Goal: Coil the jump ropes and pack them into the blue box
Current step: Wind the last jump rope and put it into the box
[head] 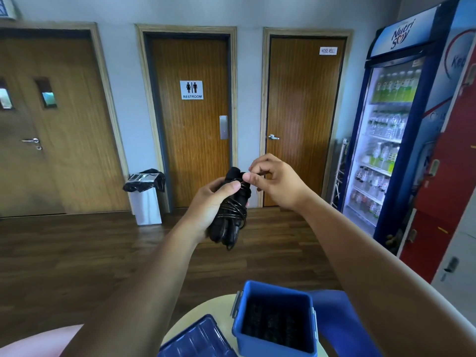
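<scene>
A black jump rope with thin glossy cord and foam-covered handles (231,215) is held in mid-air as a tight bundle, the handles laid side by side and the cord wound round them. The left hand (210,206) is wrapped round the bundle from its left side, with the thumb pressed across the upper turns. Just right of that thumb, at the top of the bundle, the right hand (277,182) is closed with thumb and forefinger pinched together; a cord end appears to be nipped between them, though it is too small to be made out clearly.

The winding step is judged to be nearly finished, with the last of the cord being tucked or secured.

Well below the grip, the open blue plastic box (277,287) is set on a round cream table (203,309), with its ribbed blue lid (198,338) laid just to the left. Dark shapes are seen inside the box, too dim to be identified.

For the next move, the loose end must be locked under a turn so nothing unwinds. The bundle must then be lowered straight down into the box mouth.
</scene>
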Demonstrator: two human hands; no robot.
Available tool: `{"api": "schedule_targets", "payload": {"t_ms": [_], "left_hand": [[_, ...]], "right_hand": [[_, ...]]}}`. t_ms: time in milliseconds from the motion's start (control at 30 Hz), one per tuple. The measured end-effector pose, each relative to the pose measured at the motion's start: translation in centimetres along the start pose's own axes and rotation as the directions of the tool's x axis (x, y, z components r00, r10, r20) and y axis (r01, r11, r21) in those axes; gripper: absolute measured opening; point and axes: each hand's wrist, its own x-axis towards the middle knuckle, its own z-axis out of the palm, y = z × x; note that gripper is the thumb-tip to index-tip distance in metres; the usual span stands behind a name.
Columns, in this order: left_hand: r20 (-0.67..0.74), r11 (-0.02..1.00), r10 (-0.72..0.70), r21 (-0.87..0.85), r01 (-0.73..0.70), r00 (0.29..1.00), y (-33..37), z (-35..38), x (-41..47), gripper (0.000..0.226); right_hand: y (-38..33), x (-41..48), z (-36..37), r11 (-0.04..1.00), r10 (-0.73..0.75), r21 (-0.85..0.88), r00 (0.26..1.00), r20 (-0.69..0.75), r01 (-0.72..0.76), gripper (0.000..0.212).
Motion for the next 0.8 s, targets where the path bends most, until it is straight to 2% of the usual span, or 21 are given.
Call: {"api": "schedule_targets", "payload": {"t_ms": [100,233,400,567,700,800], "left_hand": [[0.008,0.999,-0.007,0.034,0.006,1.0,-0.1,0.0,-0.1,0.039],[-0.008,0.999,0.0,0.054,0.0,1.0,0.1,0.1,-0.1,0.044],[-0.036,0.996,0.01,0.091,-0.006,0.999,0.4,0.2,-0.1,0.044],[-0.037,0.993,0.004,0.116,0.001,0.999,0.5,0.8,-0.2,0.046],[-0.033,0.991,-0.021,0.128,0.025,0.999,0.4,1.1,-0.5,0.044],[-0.053,0.988,-0.037,0.148,0.044,0.998,0.1,1.1,-0.6,0.04]], "right_hand": [[-0.4,-0.3,0.5,0.999,0.037,0.032,0.998,-0.047,-0.035,0.032],[-1.1,-0.4,1.3,1.0,0.016,0.013,0.993,-0.118,-0.014,0.034],[-1.7,-0.6,1.8,0.997,0.069,0.054,0.988,-0.14,-0.062,0.036],[-2.2,-0.1,1.3,0.97,0.222,0.136,0.965,-0.138,-0.203,0.033],[-1.7,-0.4,1.7,0.895,0.366,0.305,0.927,-0.083,-0.326,0.032],[-1.4,-0.9,2.1,0.857,0.424,0.352,0.904,-0.062,-0.377,0.033]]}}
